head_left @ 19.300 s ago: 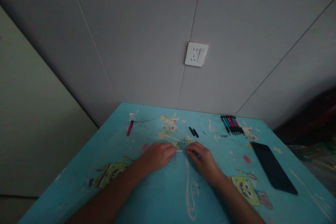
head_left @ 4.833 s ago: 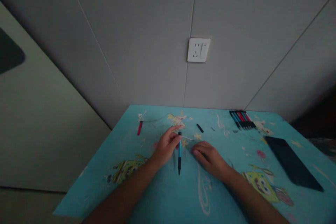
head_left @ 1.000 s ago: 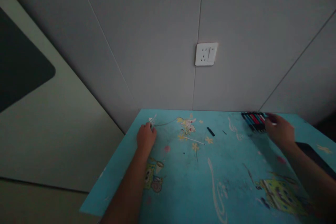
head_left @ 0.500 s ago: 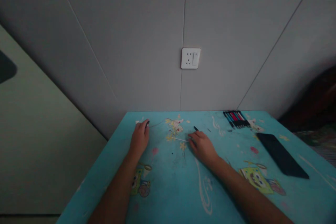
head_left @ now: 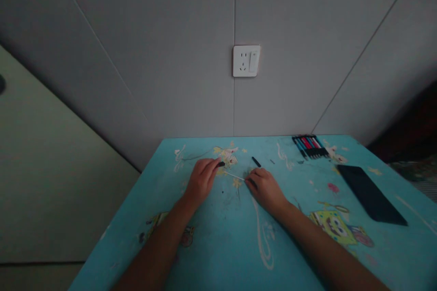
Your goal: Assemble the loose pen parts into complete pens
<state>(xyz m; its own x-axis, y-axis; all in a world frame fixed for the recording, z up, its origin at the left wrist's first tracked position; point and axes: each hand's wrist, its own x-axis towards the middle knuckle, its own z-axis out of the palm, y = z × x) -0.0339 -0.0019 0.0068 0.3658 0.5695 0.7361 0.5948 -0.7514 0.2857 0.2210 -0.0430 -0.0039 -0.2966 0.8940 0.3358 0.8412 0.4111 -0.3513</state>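
My left hand point(head_left: 202, 178) pinches a small black piece point(head_left: 221, 164), perhaps a pen part, between thumb and fingers, close to the free end of a thin white stick point(head_left: 234, 175). The other end of that stick sits in the closed fingertips of my right hand point(head_left: 264, 185), which rests low over the tabletop. The stick looks like a pen refill, though it is too small to be sure. Just beyond my right hand lies a short black tube point(head_left: 256, 162) on the table, touched by neither hand.
Several pens point(head_left: 309, 146) lie side by side at the table's back right. A dark flat rectangular board or pouch point(head_left: 371, 194) is on the right. The blue cartoon-print table point(head_left: 218, 245) meets a grey wall with a white socket point(head_left: 246, 61).
My left hand has moved right with the black piece, up to the white stick's end. My right hand still holds the stick, and the black tube now shows fully. The view has tilted slightly.
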